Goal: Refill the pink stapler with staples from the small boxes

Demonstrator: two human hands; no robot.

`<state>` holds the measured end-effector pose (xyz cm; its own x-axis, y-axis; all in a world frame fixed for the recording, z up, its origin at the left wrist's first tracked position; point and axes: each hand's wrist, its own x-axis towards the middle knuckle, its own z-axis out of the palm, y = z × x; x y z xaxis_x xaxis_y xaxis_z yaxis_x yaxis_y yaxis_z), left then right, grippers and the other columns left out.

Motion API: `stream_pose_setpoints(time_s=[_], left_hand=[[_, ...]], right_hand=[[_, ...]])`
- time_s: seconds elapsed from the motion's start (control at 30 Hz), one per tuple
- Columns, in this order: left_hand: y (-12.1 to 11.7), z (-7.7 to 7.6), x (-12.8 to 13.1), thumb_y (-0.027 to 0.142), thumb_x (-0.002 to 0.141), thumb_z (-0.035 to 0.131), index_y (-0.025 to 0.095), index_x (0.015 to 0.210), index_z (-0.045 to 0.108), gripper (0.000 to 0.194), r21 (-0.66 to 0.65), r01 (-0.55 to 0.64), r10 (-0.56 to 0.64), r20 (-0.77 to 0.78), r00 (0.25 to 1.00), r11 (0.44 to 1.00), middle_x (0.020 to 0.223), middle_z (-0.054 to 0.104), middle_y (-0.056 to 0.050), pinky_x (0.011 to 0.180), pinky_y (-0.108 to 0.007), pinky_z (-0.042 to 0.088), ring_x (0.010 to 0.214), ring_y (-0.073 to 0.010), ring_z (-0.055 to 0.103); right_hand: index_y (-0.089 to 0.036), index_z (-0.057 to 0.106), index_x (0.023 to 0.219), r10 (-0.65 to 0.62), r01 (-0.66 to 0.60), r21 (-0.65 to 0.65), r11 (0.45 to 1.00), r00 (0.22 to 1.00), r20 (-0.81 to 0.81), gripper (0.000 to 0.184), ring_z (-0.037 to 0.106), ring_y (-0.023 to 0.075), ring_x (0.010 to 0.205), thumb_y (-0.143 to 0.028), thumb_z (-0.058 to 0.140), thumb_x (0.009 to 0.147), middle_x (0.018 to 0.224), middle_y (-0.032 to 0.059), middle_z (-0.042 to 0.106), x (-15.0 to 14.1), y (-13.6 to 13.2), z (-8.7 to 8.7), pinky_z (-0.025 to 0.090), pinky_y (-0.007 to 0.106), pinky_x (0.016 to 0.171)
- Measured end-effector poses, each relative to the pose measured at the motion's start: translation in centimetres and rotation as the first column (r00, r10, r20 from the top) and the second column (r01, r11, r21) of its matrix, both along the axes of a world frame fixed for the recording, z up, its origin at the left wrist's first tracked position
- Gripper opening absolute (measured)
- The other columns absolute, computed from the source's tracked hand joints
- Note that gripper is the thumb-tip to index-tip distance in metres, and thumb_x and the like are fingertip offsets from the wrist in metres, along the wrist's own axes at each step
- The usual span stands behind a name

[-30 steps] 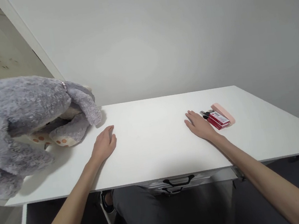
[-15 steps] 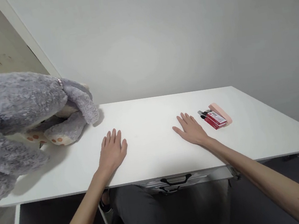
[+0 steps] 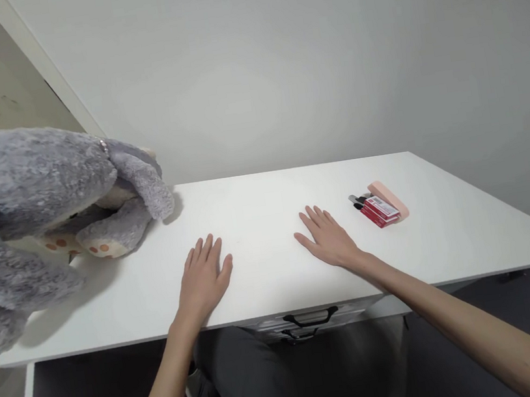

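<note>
Both my hands lie flat, palms down, on a white table [image 3: 264, 192]. My left hand [image 3: 203, 279] rests near the front edge, fingers stretched out and holding nothing. My right hand [image 3: 327, 239] lies a little further in, fingers spread and empty. To the right of my right hand sits a small pile: a pink stapler [image 3: 390, 198] with red staple boxes [image 3: 379, 210] beside it, not touched. A large grey plush toy [image 3: 35, 211] lies on the table's left end, away from my left hand.
A plain white wall stands behind the table. Under the front edge is a drawer unit with black handles [image 3: 310, 317]. My dark-trousered legs show below the table. A door frame [image 3: 45, 71] runs up at the far left.
Both hands slid toward the middle of the table: the left moved right and nearer, the right moved left away from the stapler pile. Fingers spread flat.
</note>
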<state>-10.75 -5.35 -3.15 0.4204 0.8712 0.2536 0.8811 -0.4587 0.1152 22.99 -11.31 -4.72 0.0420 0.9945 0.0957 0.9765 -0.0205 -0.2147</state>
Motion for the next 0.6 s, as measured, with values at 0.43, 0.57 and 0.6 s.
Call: stream_pose_setpoints(time_s=[0.43,0.57,0.6], left_hand=[[-0.15,0.16,-0.05,0.049,0.108,0.038,0.015,0.155,0.055,0.061,-0.002,0.006,-0.006,0.029,1.000,1.000,0.169,0.043,-0.012,0.131,-0.055,0.031,0.161,-0.0343,0.034],[-0.24,0.28,-0.05,0.050,0.108,0.036,0.013,0.156,0.054,0.062,-0.016,0.012,-0.011,0.030,0.999,1.000,0.170,0.042,-0.013,0.131,-0.055,0.031,0.161,-0.0345,0.033],[-0.25,0.29,-0.05,0.049,0.108,0.036,0.013,0.155,0.054,0.062,-0.017,0.011,-0.011,0.032,0.999,1.000,0.170,0.042,-0.013,0.131,-0.056,0.031,0.161,-0.0345,0.033]], right_hand=[[-0.008,0.034,0.168,0.002,-0.002,0.014,1.000,1.000,-0.008,0.087,0.014,0.0340,0.167,-0.069,0.019,0.108,0.178,0.0176,0.021,0.01,0.05,-0.21,0.012,0.052,0.136],[-0.008,0.035,0.168,0.001,-0.001,0.022,1.000,1.000,-0.008,0.087,0.015,0.0341,0.167,-0.069,0.018,0.108,0.178,0.0173,0.023,0.01,0.01,-0.23,0.013,0.051,0.136],[-0.008,0.035,0.168,0.002,-0.002,0.023,1.000,1.000,-0.007,0.087,0.015,0.0342,0.167,-0.069,0.018,0.108,0.178,0.0175,0.023,0.02,0.02,-0.26,0.012,0.051,0.136]])
